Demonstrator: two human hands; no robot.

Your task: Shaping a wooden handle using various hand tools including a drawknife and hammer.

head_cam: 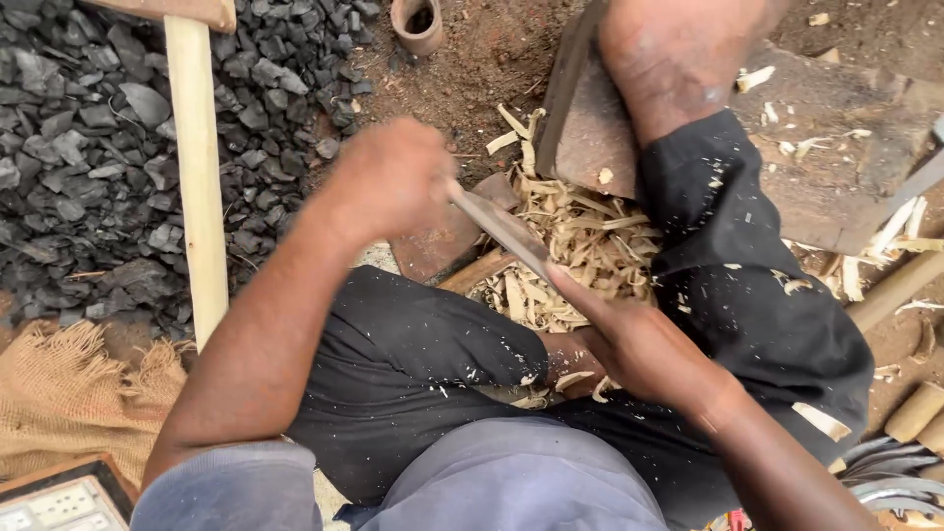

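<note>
I sit on the ground in dark trousers. A long flat metal blade (503, 228) runs slantwise between my hands. My left hand (385, 175) is closed around its upper end. My right hand (637, 344) grips its lower end near my lap. Under the blade lies a slim wooden piece (476, 272), partly hidden by the blade and my leg. A heap of pale wood shavings (588, 236) lies just beyond the blade. My bare foot (678, 54) rests on a dark wooden block (590, 128) at the top.
A pile of black charcoal pieces (88, 147) fills the top left. A pale wooden handle (200, 177) lies across it. Burlap sacking (64, 398) sits at the lower left. Round wooden sticks (900, 285) and curved metal blades (890, 467) lie at the right.
</note>
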